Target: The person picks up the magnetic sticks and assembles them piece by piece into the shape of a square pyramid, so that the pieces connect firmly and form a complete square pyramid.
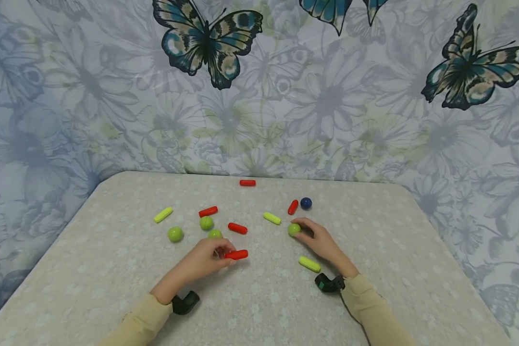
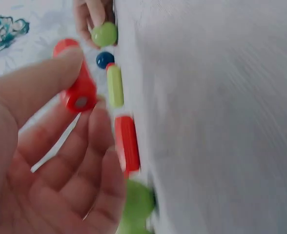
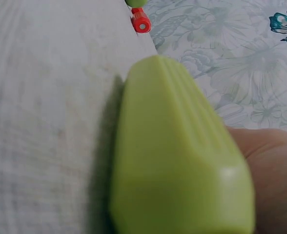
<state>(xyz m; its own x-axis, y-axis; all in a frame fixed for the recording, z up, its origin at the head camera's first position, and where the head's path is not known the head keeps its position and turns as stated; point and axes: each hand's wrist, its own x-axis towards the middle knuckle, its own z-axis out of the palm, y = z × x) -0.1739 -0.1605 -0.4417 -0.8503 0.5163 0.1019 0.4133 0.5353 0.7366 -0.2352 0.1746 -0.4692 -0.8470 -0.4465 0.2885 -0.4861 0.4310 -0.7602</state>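
My left hand (image 1: pixel 203 259) pinches a short red rod (image 1: pixel 239 254) between thumb and fingers. In the left wrist view that red rod (image 2: pixel 80 90) has a small silvery disc in its end. My right hand (image 1: pixel 324 242) holds a green ball (image 1: pixel 293 229) between thumb and fingertips, close over the table. A yellow-green rod (image 1: pixel 309 264) lies just below the right hand. From the right wrist, this ridged yellow-green rod (image 3: pixel 173 161) fills the middle and hides most of the hand. Beside the left hand, a green ball (image 1: pixel 215 233) is partly covered.
The pale patterned table (image 1: pixel 251 307) bears two more green balls (image 1: pixel 175 234), several red rods (image 1: pixel 237 228), two more yellow-green rods (image 1: pixel 271 218) and a dark blue ball (image 1: pixel 305 203). Behind it hangs a butterfly-print cloth (image 1: pixel 259 120). Each wrist wears a black camera (image 1: pixel 185 303).
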